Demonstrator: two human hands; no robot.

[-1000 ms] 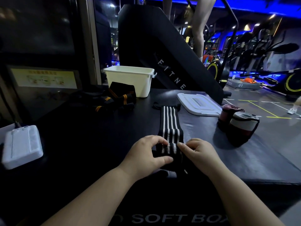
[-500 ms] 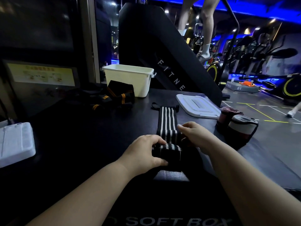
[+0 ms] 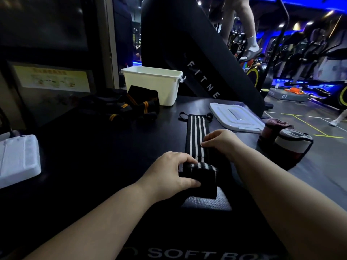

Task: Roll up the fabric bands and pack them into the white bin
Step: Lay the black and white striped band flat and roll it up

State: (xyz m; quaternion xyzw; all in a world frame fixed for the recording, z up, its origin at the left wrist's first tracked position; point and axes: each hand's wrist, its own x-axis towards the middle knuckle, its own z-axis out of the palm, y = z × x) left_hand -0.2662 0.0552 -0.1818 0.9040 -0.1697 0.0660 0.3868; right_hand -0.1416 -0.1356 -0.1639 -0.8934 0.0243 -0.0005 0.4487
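Gym floor, black padded soft box (image 3: 90,166) as the worktop: a striped band half rolled under two bare hands.

Near the front edge, the left hand (image 3: 169,171) grips the rolled end of the black-and-white striped band (image 3: 197,136), fingers curled over the top of the roll and thumb against its near side. The right hand (image 3: 223,143) rests its fingertips on the flat, unrolled stretch just beyond the roll and holds nothing. That stretch runs straight away from the person, with a thin loop at its far end. The white bin (image 3: 152,87) stands at the back of the box, well apart from the hands. A heap of black-and-orange bands (image 3: 135,107) touches its front, and its white lid (image 3: 234,117) lies flat to the right. Two rolled bands (image 3: 293,145) sit at the right edge.
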